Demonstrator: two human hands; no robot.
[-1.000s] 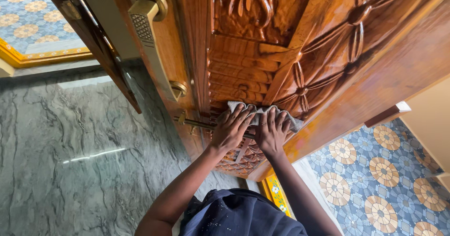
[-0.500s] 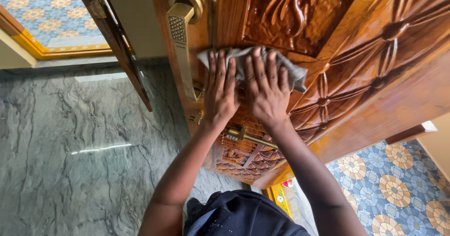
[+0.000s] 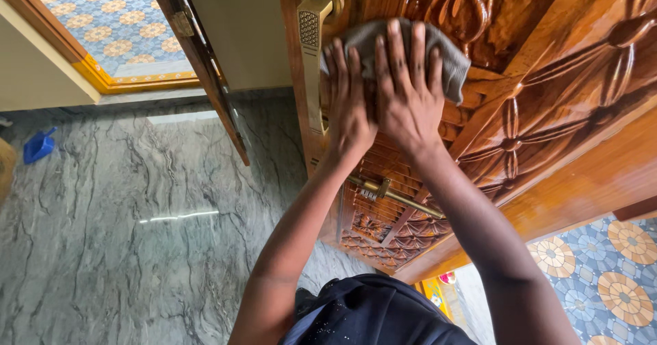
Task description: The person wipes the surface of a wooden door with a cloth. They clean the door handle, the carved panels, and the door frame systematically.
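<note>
While both hands press flat against the carved wooden door (image 3: 547, 105), a grey cloth (image 3: 448, 61) lies trapped between their fingers and the wood, high on the door panel just right of the brass handle (image 3: 311, 64). The left hand (image 3: 350, 116) has its fingers straight and spread, tips resting on the lower left edge of the cloth, its grip open and flat rather than closed around anything. The right hand (image 3: 407, 98) sits just beside it, the two nearly touching, its fingers likewise spread wide over the middle of the cloth and pushing it against the carving; the cloth bunches out past the fingers on the right side. Neither hand pinches the cloth, both simply hold it by pressure of the palm and fingers. Below the wrists a brass sliding bolt (image 3: 397, 196) runs slantwise across the lower carved panel. Grey veined marble floor (image 3: 123, 215) spreads to the left, with a small blue object (image 3: 37, 146) lying near its far left edge. Patterned blue and orange tiles (image 3: 609, 263) show at lower right beyond the door, and dark blue clothing (image 3: 369, 314) fills the bottom middle.
</note>
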